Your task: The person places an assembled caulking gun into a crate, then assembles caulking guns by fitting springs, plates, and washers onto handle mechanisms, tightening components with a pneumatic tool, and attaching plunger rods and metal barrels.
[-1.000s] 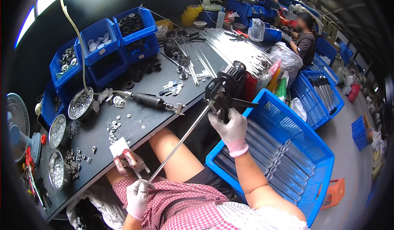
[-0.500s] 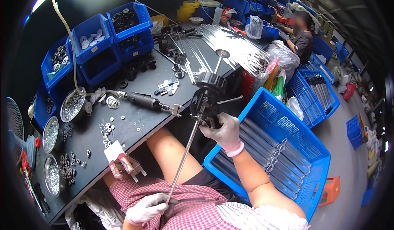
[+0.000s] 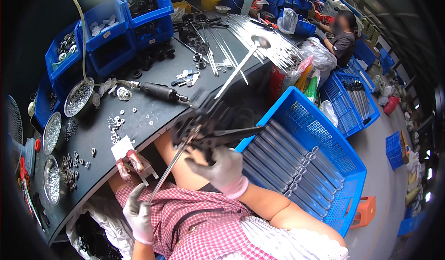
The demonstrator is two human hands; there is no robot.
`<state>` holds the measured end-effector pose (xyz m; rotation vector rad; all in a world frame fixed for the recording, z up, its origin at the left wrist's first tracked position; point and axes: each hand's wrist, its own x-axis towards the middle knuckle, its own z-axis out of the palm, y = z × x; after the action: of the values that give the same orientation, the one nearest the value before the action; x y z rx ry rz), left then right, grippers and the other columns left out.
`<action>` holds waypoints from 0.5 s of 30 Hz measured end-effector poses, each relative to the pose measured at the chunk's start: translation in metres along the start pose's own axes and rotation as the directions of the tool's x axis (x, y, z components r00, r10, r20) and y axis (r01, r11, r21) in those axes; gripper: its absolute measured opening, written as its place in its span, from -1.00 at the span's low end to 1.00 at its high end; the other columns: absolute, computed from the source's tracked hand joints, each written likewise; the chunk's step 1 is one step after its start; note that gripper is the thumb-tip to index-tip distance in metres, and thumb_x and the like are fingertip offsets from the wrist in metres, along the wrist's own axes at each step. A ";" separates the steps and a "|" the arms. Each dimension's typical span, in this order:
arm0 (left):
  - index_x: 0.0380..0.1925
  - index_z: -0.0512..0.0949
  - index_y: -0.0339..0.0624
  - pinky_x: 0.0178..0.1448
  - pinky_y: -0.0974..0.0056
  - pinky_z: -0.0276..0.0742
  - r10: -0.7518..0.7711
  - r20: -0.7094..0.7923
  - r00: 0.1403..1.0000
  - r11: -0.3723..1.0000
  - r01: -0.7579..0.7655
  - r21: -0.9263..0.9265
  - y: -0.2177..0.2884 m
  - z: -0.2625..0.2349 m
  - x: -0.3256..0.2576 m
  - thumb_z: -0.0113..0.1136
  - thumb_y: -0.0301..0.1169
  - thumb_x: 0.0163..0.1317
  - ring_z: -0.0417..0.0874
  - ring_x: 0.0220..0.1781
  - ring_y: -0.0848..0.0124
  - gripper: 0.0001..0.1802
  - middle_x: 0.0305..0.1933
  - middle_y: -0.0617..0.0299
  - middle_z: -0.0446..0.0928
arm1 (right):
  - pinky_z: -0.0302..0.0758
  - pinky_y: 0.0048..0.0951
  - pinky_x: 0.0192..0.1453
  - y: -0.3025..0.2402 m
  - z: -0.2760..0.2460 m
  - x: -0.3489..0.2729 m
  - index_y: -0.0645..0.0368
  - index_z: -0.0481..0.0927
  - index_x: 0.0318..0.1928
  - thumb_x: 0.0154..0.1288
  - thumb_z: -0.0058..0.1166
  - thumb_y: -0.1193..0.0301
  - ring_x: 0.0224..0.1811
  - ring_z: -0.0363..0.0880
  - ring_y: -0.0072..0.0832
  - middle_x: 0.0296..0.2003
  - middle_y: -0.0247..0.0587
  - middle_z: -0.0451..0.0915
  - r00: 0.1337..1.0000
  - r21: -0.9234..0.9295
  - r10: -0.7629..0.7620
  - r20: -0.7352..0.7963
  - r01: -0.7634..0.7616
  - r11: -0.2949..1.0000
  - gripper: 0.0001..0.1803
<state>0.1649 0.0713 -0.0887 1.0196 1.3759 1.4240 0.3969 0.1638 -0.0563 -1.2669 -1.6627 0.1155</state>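
Right hand (image 3: pixel 223 171): fingers curled closed on the lower side of the black mechanism (image 3: pixel 192 132), held just left of the blue crate (image 3: pixel 320 137); motion blur obscures the exact contact. Left hand (image 3: pixel 140 214): farther left of the crate, fingers bent and moderately parted at the lower end of the metal rod (image 3: pixel 168 175); contact cannot be told. The rod slopes down from the mechanism, away from the crate.
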 end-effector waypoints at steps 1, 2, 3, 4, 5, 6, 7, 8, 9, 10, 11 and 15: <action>0.13 0.43 -0.43 -0.54 0.58 0.03 0.030 0.054 0.998 0.999 -0.029 -0.020 0.001 0.007 -0.004 0.31 -0.30 0.13 0.18 -0.62 0.77 -0.39 -0.56 0.50 0.36 | 0.43 -0.35 -0.60 -0.005 0.002 -0.005 0.14 0.57 -0.34 -0.10 0.42 0.14 -0.69 0.52 -0.30 -0.67 -0.27 0.49 0.991 -0.023 -0.134 0.004 0.134 0.991 -0.58; 0.19 0.37 -0.42 -0.50 0.58 0.08 0.030 0.022 0.999 0.998 -0.029 -0.049 0.005 0.017 -0.007 0.39 -0.19 0.08 0.21 -0.59 0.76 -0.24 -0.56 0.50 0.36 | 0.45 -0.35 -0.58 -0.012 0.003 -0.010 0.14 0.59 -0.30 -0.07 0.40 0.15 -0.67 0.54 -0.31 -0.61 -0.27 0.54 0.994 0.032 -0.111 0.013 0.111 0.993 -0.59; 0.19 0.37 -0.42 -0.50 0.58 0.08 0.033 0.023 0.999 0.998 -0.032 -0.048 0.013 0.022 -0.004 0.39 -0.19 0.08 0.21 -0.59 0.76 -0.24 -0.56 0.50 0.36 | 0.47 -0.37 -0.54 -0.015 0.003 -0.014 0.14 0.60 -0.29 -0.03 0.38 0.15 -0.64 0.56 -0.32 -0.57 -0.26 0.56 0.997 0.022 -0.073 0.036 0.072 0.997 -0.60; 0.22 0.33 -0.42 -0.48 0.57 0.12 0.017 0.052 0.999 0.996 -0.012 -0.091 0.019 0.024 -0.002 0.37 -0.19 0.09 0.24 -0.56 0.75 -0.22 -0.50 0.46 0.41 | 0.49 -0.38 -0.51 -0.020 0.004 -0.018 0.14 0.60 -0.28 -0.02 0.37 0.14 -0.61 0.57 -0.33 -0.56 -0.26 0.58 0.994 0.059 -0.093 0.058 0.090 0.994 -0.60; 0.25 0.29 -0.43 -0.45 0.57 0.17 0.001 0.080 0.997 0.991 0.010 -0.132 0.023 0.026 -0.003 0.36 -0.20 0.10 0.27 -0.53 0.74 -0.20 -0.43 0.43 0.46 | 0.50 -0.39 -0.49 -0.025 0.006 -0.023 0.14 0.60 -0.27 0.00 0.36 0.13 -0.59 0.59 -0.35 -0.55 -0.27 0.59 0.990 0.097 -0.115 0.080 0.107 0.990 -0.60; 0.26 0.28 -0.40 -0.43 0.53 0.23 0.068 0.076 0.995 0.982 -0.054 -0.181 0.016 0.033 -0.006 0.35 -0.22 0.10 0.31 -0.50 0.71 -0.21 -0.24 0.36 0.52 | 0.52 -0.40 -0.47 -0.024 0.022 -0.041 0.14 0.59 -0.31 0.03 0.32 0.10 -0.57 0.60 -0.35 -0.56 -0.27 0.59 0.978 0.258 -0.156 0.138 0.116 0.959 -0.61; 0.24 0.32 -0.30 -0.54 0.60 -0.01 0.164 0.096 0.982 0.981 -0.152 -0.124 0.007 0.037 -0.003 0.28 -0.10 0.19 0.23 -0.55 0.78 -0.28 -0.30 0.50 0.45 | 0.52 -0.37 -0.47 -0.030 0.021 -0.056 0.15 0.56 -0.37 0.06 0.28 0.05 -0.55 0.61 -0.31 -0.57 -0.21 0.57 0.954 0.170 -0.157 0.257 0.115 0.979 -0.59; 0.20 0.35 -0.28 -0.56 0.59 0.00 0.101 0.086 0.991 0.988 -0.090 -0.129 0.008 0.039 -0.003 0.23 -0.13 0.23 0.22 -0.57 0.77 -0.36 -0.36 0.52 0.43 | 0.48 -0.33 -0.48 -0.031 0.022 -0.062 0.17 0.53 -0.43 0.05 0.29 0.04 -0.57 0.58 -0.28 -0.60 -0.18 0.52 0.926 0.142 -0.125 0.356 0.079 0.987 -0.57; 0.17 0.38 -0.27 -0.57 0.58 0.01 0.034 0.077 0.996 0.991 -0.024 -0.132 0.013 0.042 -0.001 0.18 -0.16 0.27 0.22 -0.59 0.77 -0.44 -0.41 0.53 0.41 | 0.45 -0.29 -0.49 -0.032 0.023 -0.067 0.19 0.51 -0.48 0.04 0.30 0.02 -0.58 0.55 -0.25 -0.64 -0.15 0.47 0.888 0.110 -0.088 0.450 0.042 0.993 -0.54; 0.07 0.44 -0.24 -0.60 0.55 0.01 -0.087 0.083 0.993 0.996 0.087 0.002 0.020 0.036 0.003 0.09 -0.23 0.34 0.20 -0.64 0.76 -0.60 -0.50 0.51 0.39 | 0.46 -0.26 -0.47 -0.029 0.023 -0.070 0.22 0.48 -0.48 0.08 0.27 0.03 -0.58 0.55 -0.19 -0.62 -0.08 0.47 0.868 0.184 -0.087 0.488 -0.005 0.983 -0.53; 0.03 0.47 -0.24 -0.62 0.53 0.01 -0.166 0.088 0.982 0.986 0.168 -0.008 0.017 0.032 0.007 0.04 -0.31 0.37 0.17 -0.67 0.75 -0.68 -0.56 0.51 0.36 | 0.48 -0.22 -0.43 -0.022 0.016 -0.072 0.26 0.47 -0.47 0.12 0.23 0.09 -0.53 0.55 -0.11 -0.58 -0.01 0.49 0.832 0.280 -0.113 0.543 -0.053 0.958 -0.55; -0.11 0.53 -0.25 -0.59 0.55 0.07 -0.075 0.148 0.986 0.997 0.075 0.009 0.032 0.014 0.010 0.00 -0.41 0.31 0.22 -0.66 0.74 -0.76 -0.52 0.45 0.43 | 0.54 -0.21 -0.03 0.070 -0.051 -0.036 0.31 0.59 -0.06 0.11 0.08 0.33 -0.12 0.62 -0.13 -0.15 0.04 0.62 0.489 0.254 -0.227 0.842 0.011 0.967 -0.59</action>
<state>0.1735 0.0852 -0.0561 1.0434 1.2946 1.2652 0.4795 0.1440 -0.0957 -0.9305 -2.5096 0.9878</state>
